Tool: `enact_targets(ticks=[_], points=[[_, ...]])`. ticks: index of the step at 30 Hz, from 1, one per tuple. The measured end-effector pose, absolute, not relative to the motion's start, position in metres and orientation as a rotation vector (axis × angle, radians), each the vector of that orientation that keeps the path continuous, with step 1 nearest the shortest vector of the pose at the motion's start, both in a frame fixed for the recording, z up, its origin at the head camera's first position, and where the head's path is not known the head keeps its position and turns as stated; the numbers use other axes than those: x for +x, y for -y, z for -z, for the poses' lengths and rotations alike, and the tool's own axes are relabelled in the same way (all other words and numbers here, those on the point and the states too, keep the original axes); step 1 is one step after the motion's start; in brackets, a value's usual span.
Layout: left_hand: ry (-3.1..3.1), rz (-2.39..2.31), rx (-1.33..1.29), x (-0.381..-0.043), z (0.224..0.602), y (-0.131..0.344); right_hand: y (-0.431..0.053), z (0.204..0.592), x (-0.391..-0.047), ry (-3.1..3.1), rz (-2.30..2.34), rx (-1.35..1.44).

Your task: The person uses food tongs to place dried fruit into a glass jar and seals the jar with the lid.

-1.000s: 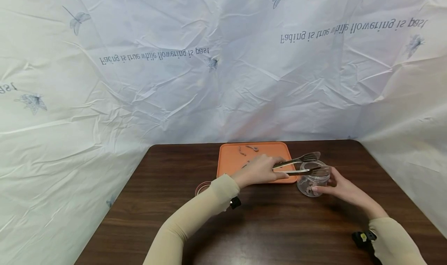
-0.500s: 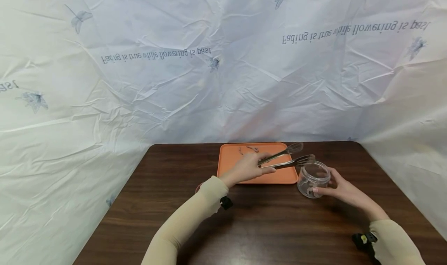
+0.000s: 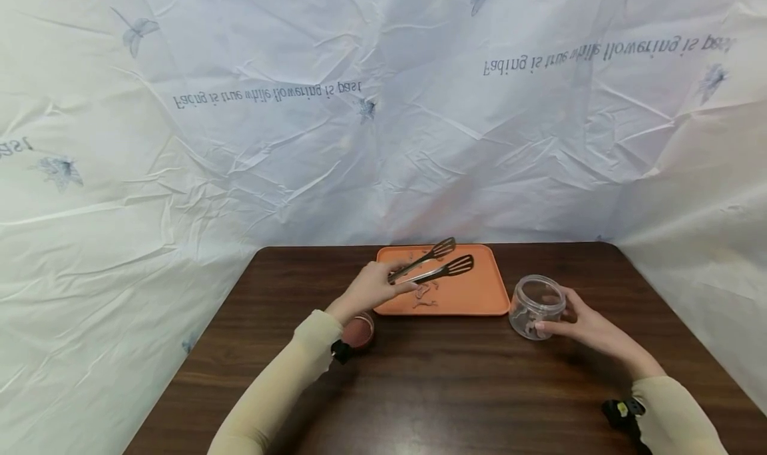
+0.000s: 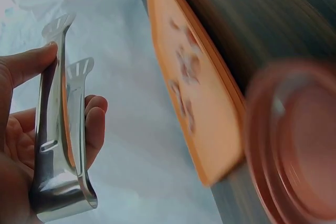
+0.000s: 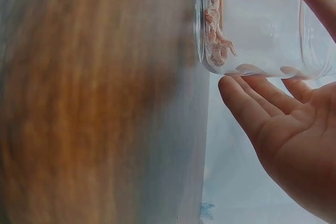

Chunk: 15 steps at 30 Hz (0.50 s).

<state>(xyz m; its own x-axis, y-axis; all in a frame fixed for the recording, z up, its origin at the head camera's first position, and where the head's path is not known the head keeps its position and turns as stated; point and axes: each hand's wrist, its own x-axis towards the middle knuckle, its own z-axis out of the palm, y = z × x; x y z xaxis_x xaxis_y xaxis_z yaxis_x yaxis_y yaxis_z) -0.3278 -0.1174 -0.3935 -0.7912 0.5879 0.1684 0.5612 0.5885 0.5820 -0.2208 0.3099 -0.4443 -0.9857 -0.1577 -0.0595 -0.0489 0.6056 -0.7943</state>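
Observation:
My left hand (image 3: 371,285) grips metal tongs (image 4: 52,145) with slotted tips, their two arms spread apart with nothing between them. In the head view the tips overlap the back of an orange tray (image 3: 473,292). Several pale pinkish-brown, shrivelled strips (image 4: 186,66) lie on that tray. My right hand (image 3: 578,325) holds a clear, lidless jar (image 3: 533,315) by its side, thumb on one side and fingers on the other. Inside the jar, at its bottom, a few similar strips (image 5: 215,24) show in the right wrist view.
A round reddish lid (image 3: 358,332) lies on the dark wooden table (image 3: 455,388), in front of the tray's left corner and close by the left wrist. A white printed sheet (image 3: 383,148) hangs behind the table and along both sides.
My left hand has carried the tongs leftward from over the jar's mouth to over the tray. The lid and more strips are now uncovered. My right hand and the jar have stayed put.

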Motion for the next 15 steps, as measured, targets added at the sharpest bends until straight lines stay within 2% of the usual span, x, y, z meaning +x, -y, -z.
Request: enact_targets(ticks=[8, 15], points=[[-2.840, -0.962, 0.820, -0.325, 0.391, 0.167, -0.311, 0.443, -0.222, -2.697, 1.302, -0.160], [-2.881, -0.913, 0.741, -0.321, 0.394, 0.187, -0.313, 0.445, -0.223, -2.678, 1.291, -0.133]])
